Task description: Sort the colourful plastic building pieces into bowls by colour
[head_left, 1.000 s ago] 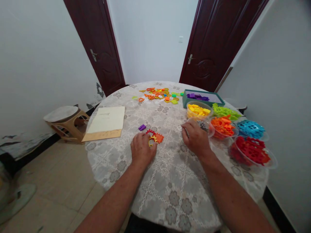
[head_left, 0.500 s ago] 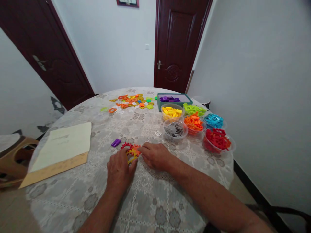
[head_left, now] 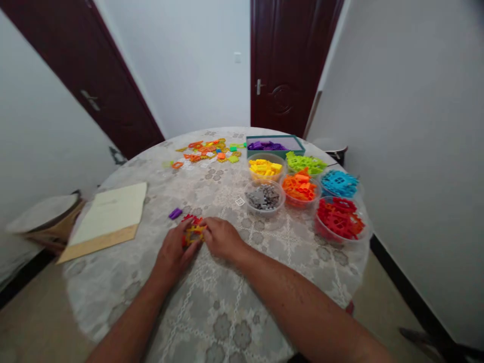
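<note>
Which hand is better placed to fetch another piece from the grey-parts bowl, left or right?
Right, probably. The right hand lies on the side of the grey-parts bowl, with bare table between. The left hand would have to cross the red-and-yellow assembly.

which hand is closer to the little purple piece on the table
Left. The left hand lies just below and right of the purple piece; the right hand is farther right, past the red and yellow pieces.

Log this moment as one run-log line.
left hand: on red-and-yellow block cluster | right hand: on same cluster | beside: purple piece, grey-piece bowl | surface: round table
</note>
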A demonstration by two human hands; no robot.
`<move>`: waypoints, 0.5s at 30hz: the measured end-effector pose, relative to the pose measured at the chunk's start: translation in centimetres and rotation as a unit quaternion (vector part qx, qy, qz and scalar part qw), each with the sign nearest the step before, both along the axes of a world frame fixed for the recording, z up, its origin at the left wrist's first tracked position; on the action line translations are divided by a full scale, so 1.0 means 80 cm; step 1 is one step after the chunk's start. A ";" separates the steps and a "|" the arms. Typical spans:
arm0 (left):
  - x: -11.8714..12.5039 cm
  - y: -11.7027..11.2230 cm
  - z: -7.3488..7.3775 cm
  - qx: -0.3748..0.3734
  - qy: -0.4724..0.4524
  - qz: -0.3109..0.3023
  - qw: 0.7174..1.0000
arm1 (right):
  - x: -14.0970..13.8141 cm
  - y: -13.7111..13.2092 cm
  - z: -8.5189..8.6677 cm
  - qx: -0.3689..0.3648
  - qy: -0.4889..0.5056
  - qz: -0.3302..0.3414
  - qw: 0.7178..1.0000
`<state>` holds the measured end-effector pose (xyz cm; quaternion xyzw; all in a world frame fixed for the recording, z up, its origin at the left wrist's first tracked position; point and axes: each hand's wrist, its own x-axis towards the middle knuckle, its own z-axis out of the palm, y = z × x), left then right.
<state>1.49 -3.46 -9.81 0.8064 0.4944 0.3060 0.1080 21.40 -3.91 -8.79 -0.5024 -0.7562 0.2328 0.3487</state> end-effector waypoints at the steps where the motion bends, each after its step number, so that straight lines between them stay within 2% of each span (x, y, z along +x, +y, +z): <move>1: 0.005 -0.005 0.004 -0.005 0.000 0.000 1.000 | 0.002 0.000 -0.002 -0.009 0.015 -0.003 1.000; 6: 0.019 -0.014 0.012 -0.008 -0.022 0.026 0.999 | 0.011 0.001 -0.006 -0.033 0.067 -0.014 0.997; 10: 0.016 -0.013 0.012 0.035 -0.031 0.060 0.997 | 0.013 -0.001 -0.005 -0.032 0.079 -0.015 0.996; 12: 0.015 -0.015 0.013 0.072 -0.006 0.085 0.994 | 0.014 -0.004 -0.003 -0.022 0.079 -0.008 0.997; 15: 0.009 -0.018 0.013 0.104 0.091 0.129 0.982 | 0.017 -0.006 0.001 -0.010 0.066 -0.002 0.998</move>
